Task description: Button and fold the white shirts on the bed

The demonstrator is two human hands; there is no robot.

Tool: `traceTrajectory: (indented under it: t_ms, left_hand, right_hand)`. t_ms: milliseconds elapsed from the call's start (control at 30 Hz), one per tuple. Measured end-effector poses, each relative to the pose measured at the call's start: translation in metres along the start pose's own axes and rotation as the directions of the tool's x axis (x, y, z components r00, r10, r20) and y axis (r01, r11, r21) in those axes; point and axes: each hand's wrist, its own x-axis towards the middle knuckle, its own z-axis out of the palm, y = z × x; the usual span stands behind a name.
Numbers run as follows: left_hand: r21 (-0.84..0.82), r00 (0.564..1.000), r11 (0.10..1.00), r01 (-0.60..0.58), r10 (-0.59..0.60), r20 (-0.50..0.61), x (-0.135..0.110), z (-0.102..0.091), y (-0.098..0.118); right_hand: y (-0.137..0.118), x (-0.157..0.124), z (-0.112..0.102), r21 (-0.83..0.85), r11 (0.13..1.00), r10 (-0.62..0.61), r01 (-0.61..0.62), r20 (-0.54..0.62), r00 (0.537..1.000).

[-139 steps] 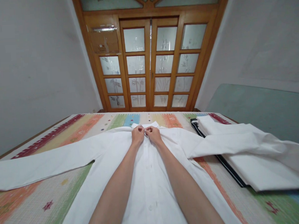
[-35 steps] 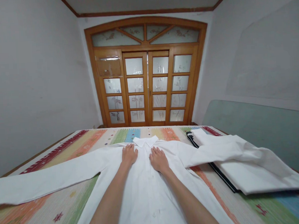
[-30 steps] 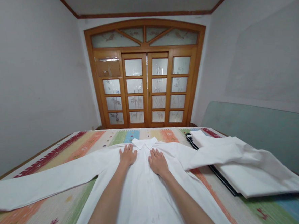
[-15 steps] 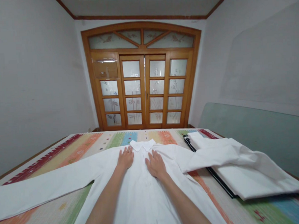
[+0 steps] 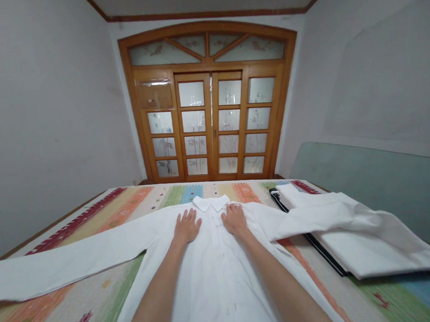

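A white long-sleeved shirt (image 5: 210,268) lies spread front up, its collar (image 5: 211,203) pointing away from me. My left hand (image 5: 187,226) rests flat on the chest just left of the collar, fingers stretched out. On the other side, my right hand (image 5: 235,219) lies on the fabric close below the collar's right point, fingers slightly bent and holding nothing visible. The left sleeve (image 5: 71,255) stretches out to the left edge of the view. To the right, the other sleeve (image 5: 313,218) lies over a folded white garment (image 5: 381,255).
Beneath the shirt is a bed with a striped, multicoloured cover (image 5: 110,303). A dark garment with white stripes (image 5: 326,254) shows under the folded white one. A pale green headboard (image 5: 376,175) stands at the right, and wooden glazed doors (image 5: 212,122) are beyond the bed.
My right hand has slid up and right across the shirt, closer to the collar. My left hand has shifted slightly down the chest. The view has moved a little.
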Motion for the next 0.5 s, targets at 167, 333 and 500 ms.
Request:
traceTrajectory:
  t_ms: [167, 333, 500]
  left_hand:
    - [-0.004, 1.0, 1.0, 0.007, -0.007, 0.02, 0.0, -0.003, 0.001]
    - [-0.01, 1.0, 1.0, 0.014, -0.014, 0.025, 0.002, -0.003, 0.001]
    - [-0.011, 1.0, 1.0, 0.005, -0.005, 0.014, 0.003, 0.001, 0.0]
  right_hand:
    - [0.004, 0.007, -0.002, -0.029, 0.999, -0.018, 0.017, -0.03, 0.999]
    - [0.009, 0.013, 0.004, 0.021, 0.999, -0.033, 0.032, 0.039, 0.999]
    - [0.017, 0.022, 0.01, 0.0, 0.999, -0.038, 0.039, 0.134, 0.99]
